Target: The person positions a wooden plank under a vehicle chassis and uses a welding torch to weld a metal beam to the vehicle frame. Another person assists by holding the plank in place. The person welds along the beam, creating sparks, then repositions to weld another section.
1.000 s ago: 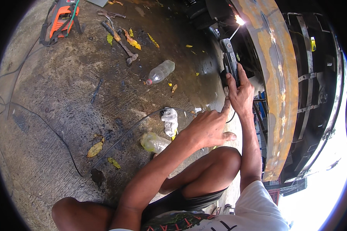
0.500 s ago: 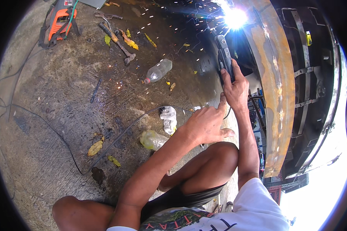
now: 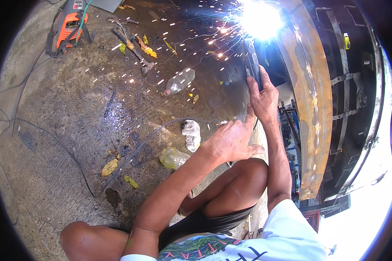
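My right hand (image 3: 264,100) is wrapped round a dark welding electrode holder (image 3: 254,61), which points away from me. A glaring white welding arc (image 3: 261,21) burns beyond its tip, at the far left edge of a curved, rust-stained steel plate (image 3: 311,111). The glare hides the electrode and the spot being struck. My left hand (image 3: 231,140) holds nothing visible. Its index finger reaches up to my right wrist and its thumb sticks out to the side; its other fingers are partly hidden.
Sparks scatter over the concrete floor. An orange welding machine (image 3: 69,30) stands far left, near a hammer (image 3: 135,52). Clear bottle (image 3: 180,81), crumpled plastic (image 3: 190,135) and a yellowish bottle (image 3: 174,158) lie nearer. A black cable (image 3: 150,137) crosses the floor; a dark metal frame (image 3: 346,95) rises right.
The arc's glare has grown larger and more sparks fly leftward. My right hand and the holder have shifted slightly left. My left hand keeps nearly the same place.
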`<action>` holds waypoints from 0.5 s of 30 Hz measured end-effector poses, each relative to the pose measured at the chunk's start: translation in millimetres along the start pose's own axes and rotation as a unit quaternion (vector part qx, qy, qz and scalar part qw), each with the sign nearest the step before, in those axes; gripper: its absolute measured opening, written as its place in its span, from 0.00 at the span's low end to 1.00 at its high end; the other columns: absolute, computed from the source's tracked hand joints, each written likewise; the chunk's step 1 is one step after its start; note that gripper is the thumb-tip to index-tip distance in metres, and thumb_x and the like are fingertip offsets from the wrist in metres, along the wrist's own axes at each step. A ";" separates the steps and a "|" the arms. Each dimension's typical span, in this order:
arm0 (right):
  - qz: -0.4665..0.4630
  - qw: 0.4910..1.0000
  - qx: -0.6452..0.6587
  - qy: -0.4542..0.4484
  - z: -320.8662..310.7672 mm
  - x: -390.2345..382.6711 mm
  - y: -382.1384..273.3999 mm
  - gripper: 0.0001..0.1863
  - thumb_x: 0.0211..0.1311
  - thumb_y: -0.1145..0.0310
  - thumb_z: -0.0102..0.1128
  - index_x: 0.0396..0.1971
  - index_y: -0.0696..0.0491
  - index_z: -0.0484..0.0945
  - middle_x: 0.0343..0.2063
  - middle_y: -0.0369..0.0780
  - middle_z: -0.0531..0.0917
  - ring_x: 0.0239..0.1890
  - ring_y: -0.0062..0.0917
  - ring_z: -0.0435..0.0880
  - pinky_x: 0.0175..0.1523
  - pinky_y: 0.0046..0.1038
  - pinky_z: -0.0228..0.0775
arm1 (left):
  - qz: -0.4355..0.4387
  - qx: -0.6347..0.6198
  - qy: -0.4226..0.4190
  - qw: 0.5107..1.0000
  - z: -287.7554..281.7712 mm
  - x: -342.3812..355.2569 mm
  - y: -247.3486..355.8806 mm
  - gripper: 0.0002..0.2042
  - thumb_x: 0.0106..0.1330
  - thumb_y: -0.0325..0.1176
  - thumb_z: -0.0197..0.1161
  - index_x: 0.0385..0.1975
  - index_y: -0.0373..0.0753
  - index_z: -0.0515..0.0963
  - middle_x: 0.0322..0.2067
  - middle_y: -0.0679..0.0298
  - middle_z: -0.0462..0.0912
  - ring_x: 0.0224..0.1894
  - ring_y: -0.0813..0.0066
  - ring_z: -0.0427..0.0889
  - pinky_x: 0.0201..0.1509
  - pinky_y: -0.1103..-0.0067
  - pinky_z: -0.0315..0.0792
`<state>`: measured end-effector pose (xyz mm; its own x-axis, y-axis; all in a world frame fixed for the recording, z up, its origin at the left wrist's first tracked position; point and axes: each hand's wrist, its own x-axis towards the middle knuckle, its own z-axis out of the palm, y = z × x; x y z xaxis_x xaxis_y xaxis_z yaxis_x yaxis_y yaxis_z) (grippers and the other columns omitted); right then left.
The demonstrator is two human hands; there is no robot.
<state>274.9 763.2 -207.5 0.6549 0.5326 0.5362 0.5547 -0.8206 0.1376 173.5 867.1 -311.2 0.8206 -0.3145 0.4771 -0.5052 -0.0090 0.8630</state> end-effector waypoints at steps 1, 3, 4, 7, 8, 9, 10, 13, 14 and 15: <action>0.011 1.000 -0.001 -0.005 0.0 -0.5 -0.5 0.27 0.72 0.62 0.61 0.67 0.57 0.73 0.34 0.48 0.87 0.31 0.28 0.87 0.41 0.34 0.79 | 0.000 -0.001 -0.001 1.000 0.5 0.7 -0.8 0.58 0.62 0.53 0.71 0.72 0.15 0.39 0.35 0.26 0.81 0.44 0.30 0.84 0.55 0.55 0.79; 0.031 0.999 -0.003 -0.014 -3.3 0.9 -6.4 0.26 0.73 0.63 0.61 0.67 0.56 0.73 0.31 0.41 0.88 0.29 0.18 0.83 0.38 0.28 0.78 | 0.000 -0.004 -0.003 1.000 0.4 1.5 -0.6 0.58 0.62 0.53 0.71 0.72 0.14 0.39 0.35 0.27 0.81 0.43 0.31 0.84 0.54 0.55 0.80; 0.029 0.999 0.016 -0.031 -7.1 1.0 -9.0 0.26 0.73 0.63 0.61 0.67 0.57 0.73 0.28 0.40 0.86 0.27 0.16 0.83 0.35 0.27 0.77 | 0.006 -0.005 -0.009 1.000 -0.1 0.6 0.7 0.58 0.62 0.54 0.71 0.72 0.13 0.39 0.35 0.27 0.82 0.43 0.31 0.85 0.53 0.54 0.80; 0.026 0.996 0.038 -0.074 -14.4 -4.1 -11.1 0.27 0.71 0.62 0.62 0.66 0.58 0.74 0.20 0.36 0.81 0.21 0.13 0.77 0.29 0.24 0.72 | 0.020 -0.023 -0.015 0.999 2.1 0.1 8.2 0.58 0.61 0.54 0.71 0.69 0.09 0.42 0.35 0.27 0.82 0.43 0.32 0.85 0.51 0.54 0.80; 0.012 0.997 0.032 -0.073 -14.9 -5.0 -9.5 0.27 0.71 0.61 0.63 0.66 0.58 0.74 0.19 0.37 0.80 0.21 0.14 0.77 0.29 0.24 0.72 | 0.016 -0.026 -0.023 0.999 2.8 0.5 10.7 0.58 0.61 0.54 0.71 0.68 0.08 0.43 0.36 0.27 0.82 0.44 0.32 0.85 0.51 0.54 0.80; -0.002 0.997 0.027 -0.074 -14.6 -6.0 -8.4 0.28 0.71 0.61 0.63 0.65 0.58 0.74 0.19 0.37 0.79 0.22 0.14 0.76 0.30 0.24 0.72 | 0.010 -0.030 -0.030 0.999 2.0 -0.1 13.0 0.58 0.61 0.54 0.71 0.68 0.07 0.44 0.36 0.27 0.82 0.44 0.32 0.85 0.51 0.54 0.80; -0.023 0.998 0.010 -0.055 -16.2 -6.3 -7.4 0.28 0.70 0.60 0.64 0.65 0.58 0.75 0.19 0.38 0.80 0.23 0.16 0.78 0.33 0.25 0.73 | 0.016 -0.024 -0.026 0.999 4.0 0.3 12.5 0.58 0.61 0.54 0.71 0.67 0.07 0.44 0.37 0.26 0.81 0.45 0.32 0.85 0.52 0.55 0.80; 0.020 0.997 -0.003 -0.072 -20.6 -6.1 -17.0 0.27 0.67 0.64 0.64 0.63 0.60 0.76 0.29 0.49 0.85 0.28 0.29 0.86 0.40 0.32 0.78 | 0.022 -0.015 -0.021 0.999 7.7 1.5 10.7 0.57 0.61 0.55 0.71 0.67 0.06 0.46 0.40 0.24 0.81 0.46 0.32 0.85 0.53 0.55 0.80; 0.024 0.997 0.001 -0.072 -20.2 -5.7 -18.3 0.27 0.67 0.63 0.64 0.63 0.60 0.76 0.28 0.49 0.85 0.28 0.28 0.86 0.40 0.32 0.78 | 0.017 -0.016 -0.024 0.999 7.9 2.1 10.3 0.57 0.61 0.55 0.71 0.67 0.06 0.46 0.41 0.24 0.80 0.47 0.32 0.84 0.54 0.55 0.80; 0.028 0.997 0.003 -0.073 -20.4 -6.0 -18.7 0.27 0.67 0.63 0.64 0.63 0.60 0.76 0.28 0.48 0.85 0.28 0.28 0.86 0.39 0.31 0.78 | 0.013 -0.020 -0.028 0.999 6.9 1.9 11.2 0.58 0.61 0.56 0.71 0.67 0.07 0.46 0.42 0.23 0.80 0.48 0.32 0.84 0.55 0.55 0.80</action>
<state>250.1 771.1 -196.3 0.7532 0.5102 0.4152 0.5175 -0.8493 0.1048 167.6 859.8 -301.7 0.7907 -0.3666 0.4903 -0.5144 0.0366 0.8568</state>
